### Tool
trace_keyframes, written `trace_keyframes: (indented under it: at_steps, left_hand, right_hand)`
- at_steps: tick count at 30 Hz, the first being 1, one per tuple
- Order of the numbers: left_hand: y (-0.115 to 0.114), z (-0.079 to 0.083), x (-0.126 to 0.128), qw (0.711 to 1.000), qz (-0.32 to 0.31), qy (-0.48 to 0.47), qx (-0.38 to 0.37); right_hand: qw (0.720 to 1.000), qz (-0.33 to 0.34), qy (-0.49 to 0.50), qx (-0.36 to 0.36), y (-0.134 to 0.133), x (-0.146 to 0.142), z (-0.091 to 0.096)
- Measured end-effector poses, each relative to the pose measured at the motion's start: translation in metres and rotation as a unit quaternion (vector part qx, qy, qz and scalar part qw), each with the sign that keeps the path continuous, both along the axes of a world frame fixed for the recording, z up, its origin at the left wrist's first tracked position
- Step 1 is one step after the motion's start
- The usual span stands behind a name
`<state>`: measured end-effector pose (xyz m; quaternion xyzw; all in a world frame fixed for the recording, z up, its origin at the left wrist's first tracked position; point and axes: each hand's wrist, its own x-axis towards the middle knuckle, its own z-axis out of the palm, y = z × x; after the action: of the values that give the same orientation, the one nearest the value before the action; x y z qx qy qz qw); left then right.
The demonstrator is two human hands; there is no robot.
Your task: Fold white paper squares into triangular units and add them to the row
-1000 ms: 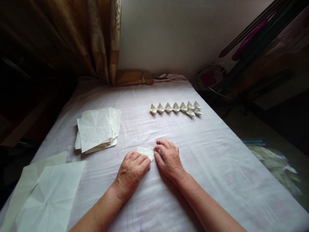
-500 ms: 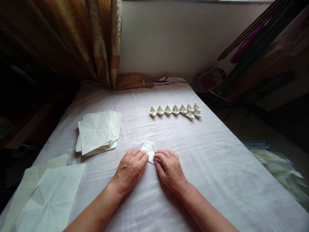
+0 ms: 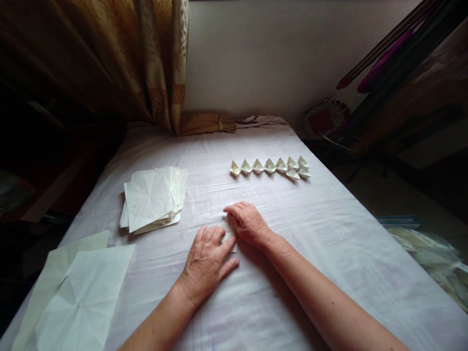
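Observation:
A small folded white paper piece [image 3: 228, 235] lies on the pale cloth-covered table [image 3: 329, 253], mostly hidden under my hands. My left hand [image 3: 209, 259] rests flat on its near part, fingers stretched out and close together. My right hand [image 3: 247, 223] presses down on its far part with fingers curved and together. A row of several small folded paper boats [image 3: 271, 166] stands farther back, to the right of my hands.
A stack of creased white paper squares [image 3: 153, 197] lies to the left. Two large creased sheets [image 3: 78, 297] sit at the near left corner. A curtain [image 3: 161, 63] hangs at the back left. Clutter and plastic lie off the table's right edge.
The paper piece, tilted up between my fingertips half a second ago, now lies flat. My right hand moved forward over it, and my left hand spread flat on it.

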<state>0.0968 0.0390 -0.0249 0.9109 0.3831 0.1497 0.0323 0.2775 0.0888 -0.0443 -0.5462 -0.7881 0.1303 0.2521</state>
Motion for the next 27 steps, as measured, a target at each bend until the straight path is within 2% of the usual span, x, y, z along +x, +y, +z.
trace_keyframes:
  at_steps: [4,7,11,27]
  left_hand:
    - [0.005,0.001,-0.014,0.999,-0.032,-0.005,0.014]
    - [0.006,0.001,-0.019,0.999,-0.029,-0.016,0.022]
    - [0.007,-0.003,-0.021,0.999,-0.024,-0.029,0.024]
    - [0.013,-0.008,-0.020,0.996,-0.025,-0.061,0.060]
  right_hand:
    - [0.999,-0.014,0.050,-0.008,-0.025,0.012,-0.001]
    - [0.993,-0.015,0.119,-0.002,-0.047,0.017,0.000]
    - [0.991,-0.013,0.136,-0.009,-0.065,0.016,0.002]
    - [0.991,-0.024,0.128,-0.026,-0.066,0.013,0.004]
